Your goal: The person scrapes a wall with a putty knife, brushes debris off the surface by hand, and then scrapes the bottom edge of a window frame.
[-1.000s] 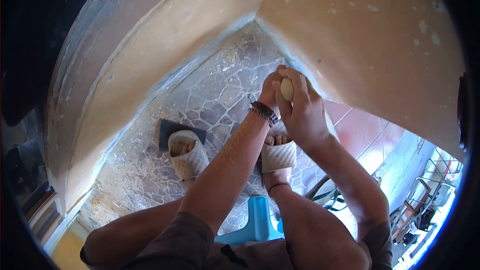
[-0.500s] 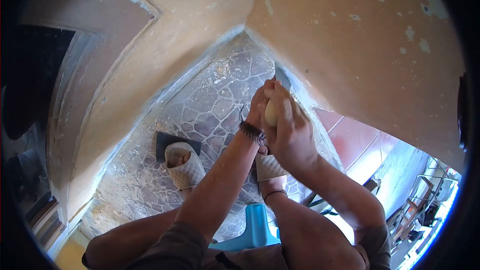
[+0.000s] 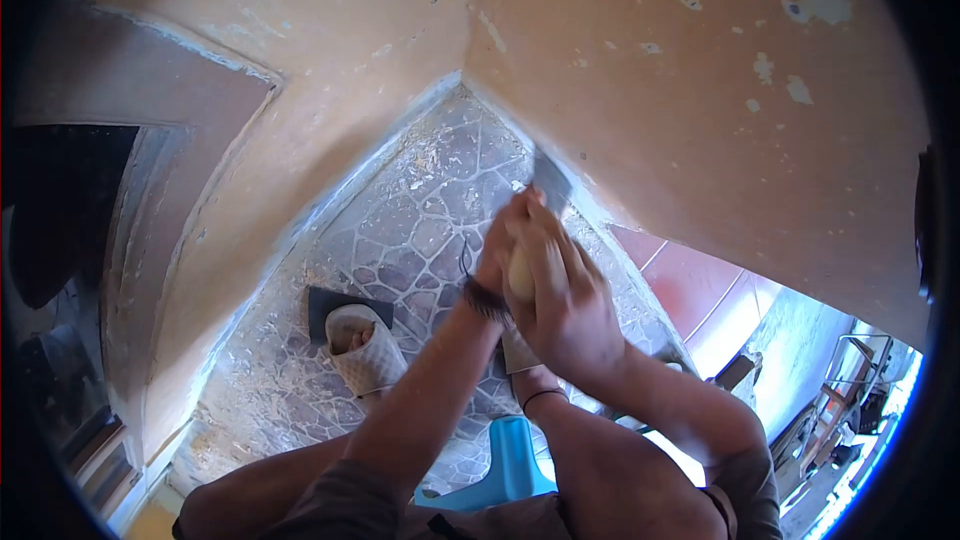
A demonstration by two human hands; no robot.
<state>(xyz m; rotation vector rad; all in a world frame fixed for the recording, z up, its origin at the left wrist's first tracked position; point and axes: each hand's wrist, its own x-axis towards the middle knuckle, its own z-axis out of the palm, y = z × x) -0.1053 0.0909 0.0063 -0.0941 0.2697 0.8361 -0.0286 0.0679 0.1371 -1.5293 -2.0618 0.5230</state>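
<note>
Both my hands are wrapped around a scraper (image 3: 553, 183) with a flat grey blade and a pale, rounded handle. The blade's tip is at the base of the right wall (image 3: 700, 120), where wall and floor meet. My left hand (image 3: 502, 240), with a dark braided bracelet on the wrist, grips the front of the handle near the blade. Behind and over it, my right hand (image 3: 572, 312) is closed on the handle's rear part. Fingers hide most of the handle, and motion blurs the hands a little.
Paint flakes lie on the stone-patterned floor (image 3: 400, 250). A dark flat rectangular piece (image 3: 325, 306) lies by my left slipper (image 3: 365, 355). A blue plastic stool (image 3: 512, 455) is beneath me. The left wall (image 3: 330, 110) meets the right one in a corner; clutter (image 3: 840, 420) stands at far right.
The camera view has shifted slightly. More of the scraper's blade shows now, and both hands, still around the handle, sit a little lower and further left in the picture.
</note>
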